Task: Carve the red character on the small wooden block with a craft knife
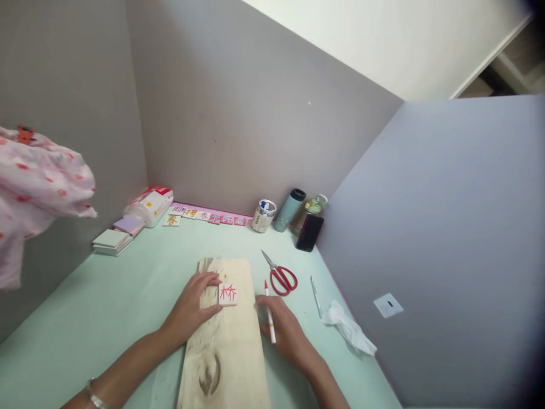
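A small white square tile (227, 294) with a red Chinese character lies on a wooden board (232, 352). My left hand (196, 301) rests on the board with thumb and fingertips closed on the tile's left corners. At the board's right edge, my right hand (283, 329) is closed around a white marker (271, 324), its red end pointing away from me. Red-handled scissors (281, 275) lie just beyond that hand. Part of the right fingers is hidden behind the hand and marker.
Lettered tiles (215, 218) line the back wall. A tin (263, 216), a teal tumbler (290, 210) and a phone (310, 233) stand at back right. A pen (315, 296) and crumpled tissue (349, 328) lie right. Stacked blank tiles (111, 241) and a tissue pack (151, 205) sit left.
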`<control>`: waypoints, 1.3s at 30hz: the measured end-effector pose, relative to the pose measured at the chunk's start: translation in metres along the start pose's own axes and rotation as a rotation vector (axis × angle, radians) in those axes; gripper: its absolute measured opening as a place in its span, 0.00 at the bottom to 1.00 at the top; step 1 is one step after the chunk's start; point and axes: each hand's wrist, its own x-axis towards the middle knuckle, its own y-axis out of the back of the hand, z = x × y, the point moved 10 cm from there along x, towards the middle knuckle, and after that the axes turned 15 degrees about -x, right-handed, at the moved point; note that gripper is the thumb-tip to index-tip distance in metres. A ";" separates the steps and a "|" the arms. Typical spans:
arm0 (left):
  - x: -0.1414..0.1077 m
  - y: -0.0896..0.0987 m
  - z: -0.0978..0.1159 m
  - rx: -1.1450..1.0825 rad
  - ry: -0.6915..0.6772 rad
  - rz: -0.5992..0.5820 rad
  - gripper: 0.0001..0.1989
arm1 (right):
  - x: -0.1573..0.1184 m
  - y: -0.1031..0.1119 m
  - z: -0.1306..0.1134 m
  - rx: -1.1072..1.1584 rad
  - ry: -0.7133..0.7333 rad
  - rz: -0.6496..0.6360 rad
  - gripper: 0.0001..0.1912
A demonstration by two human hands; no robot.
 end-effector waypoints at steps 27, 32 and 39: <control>-0.011 -0.029 0.054 -0.644 0.470 0.018 0.11 | 0.018 0.055 -0.050 0.441 -0.003 0.376 0.19; -0.013 -0.028 0.044 -0.635 0.496 0.034 0.15 | 0.019 0.047 -0.039 0.600 -0.043 0.349 0.24; -0.022 -0.036 0.038 -0.936 0.627 0.075 0.26 | 0.010 0.045 -0.035 0.498 -0.184 0.426 0.10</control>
